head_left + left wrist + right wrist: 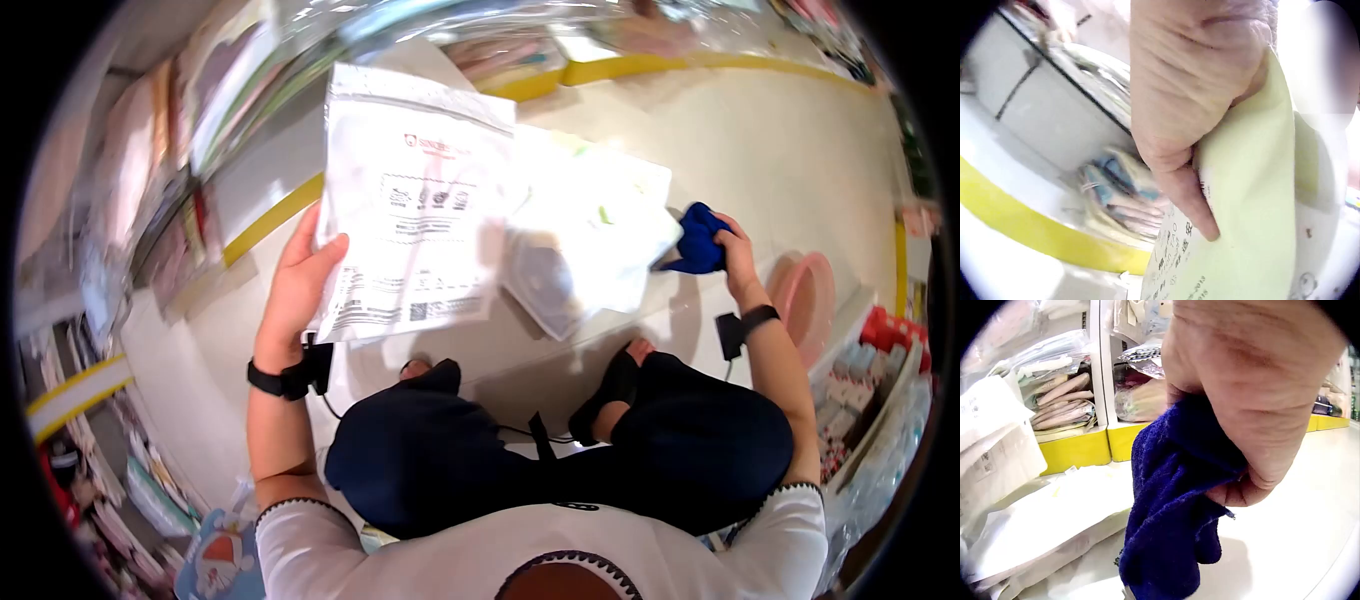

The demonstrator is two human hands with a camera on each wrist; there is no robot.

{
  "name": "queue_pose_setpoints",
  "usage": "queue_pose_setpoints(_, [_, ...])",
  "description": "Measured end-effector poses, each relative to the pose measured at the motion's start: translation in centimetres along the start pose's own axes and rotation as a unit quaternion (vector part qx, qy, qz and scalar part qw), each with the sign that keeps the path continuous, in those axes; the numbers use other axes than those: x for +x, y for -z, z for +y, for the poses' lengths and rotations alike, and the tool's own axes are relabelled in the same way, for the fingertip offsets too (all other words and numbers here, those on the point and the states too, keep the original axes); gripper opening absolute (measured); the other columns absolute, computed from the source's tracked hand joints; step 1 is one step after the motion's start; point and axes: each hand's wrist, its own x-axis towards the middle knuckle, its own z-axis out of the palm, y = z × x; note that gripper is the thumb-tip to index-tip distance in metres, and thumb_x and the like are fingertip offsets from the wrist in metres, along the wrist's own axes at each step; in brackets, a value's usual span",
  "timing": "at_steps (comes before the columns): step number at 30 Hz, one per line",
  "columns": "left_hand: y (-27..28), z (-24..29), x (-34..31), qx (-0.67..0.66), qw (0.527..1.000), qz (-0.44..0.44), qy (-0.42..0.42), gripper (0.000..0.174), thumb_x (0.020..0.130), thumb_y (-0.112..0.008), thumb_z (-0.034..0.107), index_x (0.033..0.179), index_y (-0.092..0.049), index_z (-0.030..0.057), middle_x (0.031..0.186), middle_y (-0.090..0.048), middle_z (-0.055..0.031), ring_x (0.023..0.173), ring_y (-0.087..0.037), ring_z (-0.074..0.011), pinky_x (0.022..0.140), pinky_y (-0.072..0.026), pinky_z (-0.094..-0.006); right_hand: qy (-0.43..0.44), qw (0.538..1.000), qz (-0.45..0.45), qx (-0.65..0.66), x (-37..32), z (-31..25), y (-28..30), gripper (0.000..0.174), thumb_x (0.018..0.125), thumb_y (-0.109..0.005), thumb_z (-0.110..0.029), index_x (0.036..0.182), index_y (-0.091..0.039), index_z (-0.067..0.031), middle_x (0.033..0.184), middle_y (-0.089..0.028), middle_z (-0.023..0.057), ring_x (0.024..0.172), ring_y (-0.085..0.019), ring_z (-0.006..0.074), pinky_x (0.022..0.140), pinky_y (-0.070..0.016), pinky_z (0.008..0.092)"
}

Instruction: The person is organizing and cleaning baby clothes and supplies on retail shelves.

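Note:
In the head view my left hand (pixel 303 275) grips the left edge of a white printed plastic bag (pixel 420 270), thumb across its front. The left wrist view shows that thumb (pixel 1194 200) pressed along a pale, lettered surface of the bag. My right hand (pixel 738 255) holds a bunched dark blue cloth (pixel 700 240). Up close in the right wrist view, the cloth (pixel 1166 506) hangs in folds below the curled fingers. Between the hands, several pale packages (pixel 590 240) lie on the floor, their details washed out by glare.
Shelves with yellow edging (pixel 275 217) and plastic-wrapped goods run along the left and back. A pink basin (pixel 808 305) stands right of my right forearm. Farther right is a bin of small goods (pixel 855 400). My feet rest on the pale tiled floor (pixel 780 130).

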Motion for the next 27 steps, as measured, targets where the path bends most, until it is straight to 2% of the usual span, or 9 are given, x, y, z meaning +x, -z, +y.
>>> queue_pose_setpoints(1, [1.5, -0.9, -1.0, -0.045, 0.998, 0.016, 0.034, 0.046, 0.088, -0.048, 0.002, 0.133, -0.036, 0.0005, 0.117, -0.055, -0.0095, 0.101, -0.054, -0.0156, 0.087, -0.0431, -0.0273, 0.015, 1.000, -0.006, -0.012, -0.1, -0.6, -0.4, 0.043, 0.067, -0.045, -0.001, 0.108, -0.060, -0.0031, 0.095, -0.060, 0.0054, 0.084, -0.054, 0.0142, 0.076, -0.0436, 0.0223])
queue_pose_setpoints(5, [6.8, -4.0, -4.1, -0.089, 0.992, 0.081, 0.045, 0.050, 0.086, -0.049, 0.000, 0.134, -0.034, 0.0003, 0.118, -0.054, -0.0113, 0.103, -0.055, -0.0171, 0.088, -0.0441, -0.0286, 0.024, 0.997, -0.045, -0.053, -0.2, -1.4, -1.4, 0.043, 0.070, -0.044, -0.003, 0.111, -0.057, -0.0025, 0.096, -0.057, 0.0030, 0.084, -0.049, 0.0120, 0.076, -0.0395, 0.0207])
queue_pose_setpoints(9, [8.6, -5.5, -5.7, -0.128, 0.981, 0.145, -0.004, 0.053, 0.083, -0.051, 0.000, 0.134, -0.035, 0.0000, 0.118, -0.054, -0.0117, 0.102, -0.056, -0.0179, 0.088, -0.0445, -0.0290, 0.020, 0.995, -0.073, -0.064, 0.9, -1.2, 0.1, 0.043, 0.067, -0.043, 0.000, 0.107, -0.060, -0.0037, 0.099, -0.058, 0.0042, 0.087, -0.052, 0.0136, 0.078, -0.0410, 0.0212])
queue_pose_setpoints(10, [9.8, -5.7, -5.6, -0.112, 0.981, 0.154, -0.034, 0.053, 0.083, -0.052, 0.002, 0.133, -0.035, 0.0002, 0.119, -0.054, -0.0140, 0.102, -0.057, -0.0212, 0.087, -0.0467, -0.0311, 0.021, 0.995, -0.070, -0.066, 0.5, -1.7, -0.4, 0.043, 0.067, -0.042, 0.001, 0.107, -0.060, -0.0037, 0.098, -0.058, 0.0045, 0.087, -0.052, 0.0142, 0.078, -0.0416, 0.0217])
queue_pose_setpoints(14, [14.5, -5.7, -2.4, -0.208, 0.966, 0.122, -0.097, 0.054, 0.085, -0.049, 0.008, 0.135, -0.030, 0.0006, 0.123, -0.050, -0.0161, 0.106, -0.055, -0.0245, 0.088, -0.0466, -0.0338, 0.001, 0.995, -0.060, -0.078, -1.3, -5.0, -3.2, 0.044, 0.066, -0.042, 0.002, 0.106, -0.059, -0.0037, 0.097, -0.059, 0.0057, 0.087, -0.055, 0.0163, 0.079, -0.0440, 0.0236])
queue_pose_setpoints(17, [15.9, -6.6, 1.4, -0.303, 0.937, 0.098, -0.145, 0.049, 0.086, -0.045, 0.004, 0.133, -0.033, 0.0010, 0.122, -0.051, -0.0138, 0.106, -0.055, -0.0246, 0.088, -0.0465, -0.0323, -0.005, 0.994, -0.066, -0.083, -1.3, -4.8, -3.3, 0.046, 0.065, -0.042, 0.003, 0.108, -0.058, -0.0032, 0.097, -0.060, 0.0068, 0.087, -0.056, 0.0174, 0.080, -0.0455, 0.0250])
queue_pose_setpoints(21, [18.9, -10.1, 5.3, -0.483, 0.860, 0.086, -0.139, 0.043, 0.089, -0.040, 0.010, 0.132, -0.036, 0.0020, 0.123, -0.051, -0.0166, 0.107, -0.054, -0.0283, 0.092, -0.0445, -0.0384, -0.017, 0.993, -0.048, -0.103, -1.2, -4.3, -4.1, 0.045, 0.065, -0.043, 0.002, 0.108, -0.058, -0.0037, 0.097, -0.060, 0.0064, 0.088, -0.056, 0.0167, 0.080, -0.0443, 0.0238])
queue_pose_setpoints(25, [18.1, -12.7, 4.9, -0.500, 0.843, 0.120, -0.160, 0.045, 0.088, -0.038, 0.009, 0.132, -0.035, 0.0022, 0.125, -0.049, -0.0180, 0.111, -0.052, -0.0308, 0.096, -0.0410, -0.0409, -0.034, 0.994, -0.050, -0.087, -1.2, -3.7, -4.4, 0.044, 0.066, -0.043, 0.001, 0.107, -0.059, -0.0040, 0.096, -0.059, 0.0047, 0.088, -0.054, 0.0152, 0.080, -0.0431, 0.0230])
queue_pose_setpoints(27, [18.9, -14.2, 4.5, -0.465, 0.866, 0.128, -0.130, 0.044, 0.089, -0.038, 0.012, 0.132, -0.036, 0.0027, 0.127, -0.048, -0.0173, 0.111, -0.051, -0.0313, 0.096, -0.0407, -0.0409, -0.042, 0.995, -0.055, -0.078, -1.1, -3.2, -4.5, 0.043, 0.066, -0.044, 0.001, 0.107, -0.059, -0.0042, 0.096, -0.059, 0.0041, 0.087, -0.054, 0.0144, 0.080, -0.0428, 0.0228])
